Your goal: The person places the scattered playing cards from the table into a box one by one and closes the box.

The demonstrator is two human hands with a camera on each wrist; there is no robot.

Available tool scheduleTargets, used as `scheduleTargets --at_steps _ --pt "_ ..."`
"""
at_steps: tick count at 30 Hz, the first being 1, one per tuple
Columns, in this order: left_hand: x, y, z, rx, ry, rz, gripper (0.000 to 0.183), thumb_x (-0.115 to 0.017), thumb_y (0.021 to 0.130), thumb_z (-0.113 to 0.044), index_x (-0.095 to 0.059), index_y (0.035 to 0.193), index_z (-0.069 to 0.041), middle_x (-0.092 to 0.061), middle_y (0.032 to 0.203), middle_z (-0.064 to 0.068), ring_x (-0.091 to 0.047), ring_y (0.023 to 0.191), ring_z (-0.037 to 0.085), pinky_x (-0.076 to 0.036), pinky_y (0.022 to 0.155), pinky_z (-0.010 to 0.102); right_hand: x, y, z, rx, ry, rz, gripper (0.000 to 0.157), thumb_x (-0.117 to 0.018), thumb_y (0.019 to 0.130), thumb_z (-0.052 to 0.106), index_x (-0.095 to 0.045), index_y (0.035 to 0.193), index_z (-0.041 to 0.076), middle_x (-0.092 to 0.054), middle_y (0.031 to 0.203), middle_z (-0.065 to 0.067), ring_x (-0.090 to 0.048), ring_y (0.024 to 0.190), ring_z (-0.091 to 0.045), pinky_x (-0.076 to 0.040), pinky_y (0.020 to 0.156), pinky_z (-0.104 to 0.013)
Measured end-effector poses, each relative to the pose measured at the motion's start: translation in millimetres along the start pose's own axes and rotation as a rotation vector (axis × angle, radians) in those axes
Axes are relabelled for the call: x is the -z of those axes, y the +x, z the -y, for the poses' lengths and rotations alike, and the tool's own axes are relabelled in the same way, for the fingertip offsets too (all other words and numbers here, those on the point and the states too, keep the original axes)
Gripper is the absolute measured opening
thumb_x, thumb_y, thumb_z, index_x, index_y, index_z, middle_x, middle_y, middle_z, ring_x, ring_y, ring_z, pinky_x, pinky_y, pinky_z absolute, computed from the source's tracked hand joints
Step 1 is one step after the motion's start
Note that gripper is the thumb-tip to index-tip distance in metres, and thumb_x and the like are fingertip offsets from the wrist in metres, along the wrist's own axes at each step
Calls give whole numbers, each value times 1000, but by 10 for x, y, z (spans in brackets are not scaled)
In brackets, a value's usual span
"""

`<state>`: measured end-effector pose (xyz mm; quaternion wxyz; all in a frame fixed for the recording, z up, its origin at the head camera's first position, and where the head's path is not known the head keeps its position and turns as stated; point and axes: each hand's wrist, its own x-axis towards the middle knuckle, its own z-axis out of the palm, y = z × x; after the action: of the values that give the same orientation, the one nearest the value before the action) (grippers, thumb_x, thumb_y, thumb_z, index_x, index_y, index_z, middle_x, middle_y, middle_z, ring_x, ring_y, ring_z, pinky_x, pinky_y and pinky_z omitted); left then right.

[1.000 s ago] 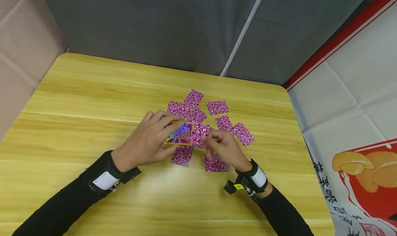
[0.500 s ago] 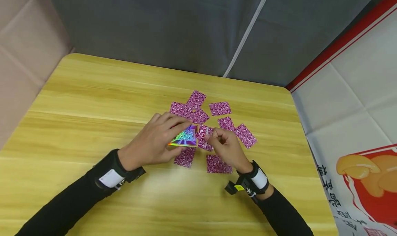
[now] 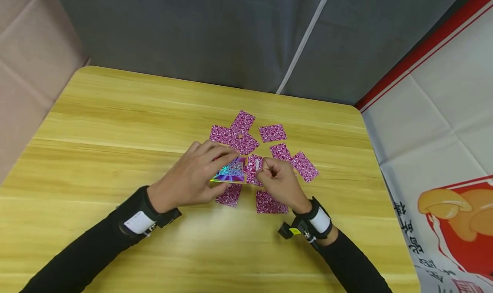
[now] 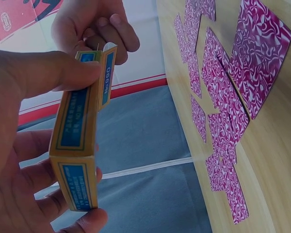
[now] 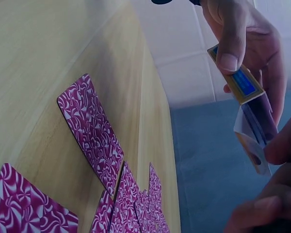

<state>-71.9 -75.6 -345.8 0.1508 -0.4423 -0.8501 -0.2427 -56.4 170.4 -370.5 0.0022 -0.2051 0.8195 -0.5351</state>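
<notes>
My left hand (image 3: 194, 173) holds a small card box (image 3: 233, 169) with a shiny rainbow front and gold-edged blue sides. In the left wrist view, its thumb presses one narrow side while the other fingers lie around the back. The far end of the box stands open with a raised flap (image 4: 107, 76). At that end, my right hand (image 3: 280, 179) has its fingers curled, and thumb and fingertips pinch the flap edge (image 5: 254, 153). Dark contents (image 5: 259, 116) show in the opening. Beneath the hands lie several magenta-and-white patterned cards (image 3: 271, 133), face alike, some overlapping.
The cards spread over the middle of a light wooden table (image 3: 115, 113). Behind its far edge hangs a grey curtain (image 3: 200, 36). A white and red printed sheet (image 3: 423, 126) stands along the right side, a pale padded panel (image 3: 34, 61) on the left.
My left hand and the box have shifted slightly to the right, toward my right hand. The right fingers stay curled at the box's open end. The cards on the table lie as before.
</notes>
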Motion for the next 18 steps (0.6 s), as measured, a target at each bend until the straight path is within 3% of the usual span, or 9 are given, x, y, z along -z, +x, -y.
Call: scheduleTargets --at_steps 5,9,13,18 --pt "-31 5 4 -8 -3 11 62 -73 76 -34 -61 130 -6 -66 127 10 -52 111 25 -45 71 38 -32 22 14 60 -62 -10 33 -54 78 -9 -35 57 8 -34 50 -1 -35 45 -9 -27 42 -17" --pt "-31 2 12 -2 -9 17 63 -72 76 -36 -61 130 -6 -66 127 11 -52 111 25 -46 70 38 -26 32 -21 306 -260 -86 24 -61 75 -2 -45 61 8 -44 54 -2 -38 50 -8 -32 40 -21" --pt "-18 -8 27 4 -18 26 64 -73 76 -37 -61 130 -5 -65 127 12 -52 112 25 -47 70 39 20 33 -51 582 -453 -143 7 -66 75 10 -63 73 4 -64 73 -7 -57 64 -12 -52 48 -28" --pt "-9 -17 35 19 -17 47 63 -71 79 -40 -61 130 -5 -65 127 12 -53 110 25 -48 71 38 55 46 -41 702 -547 -91 13 -64 77 13 -73 77 4 -74 80 -8 -64 70 -15 -58 55 -29"
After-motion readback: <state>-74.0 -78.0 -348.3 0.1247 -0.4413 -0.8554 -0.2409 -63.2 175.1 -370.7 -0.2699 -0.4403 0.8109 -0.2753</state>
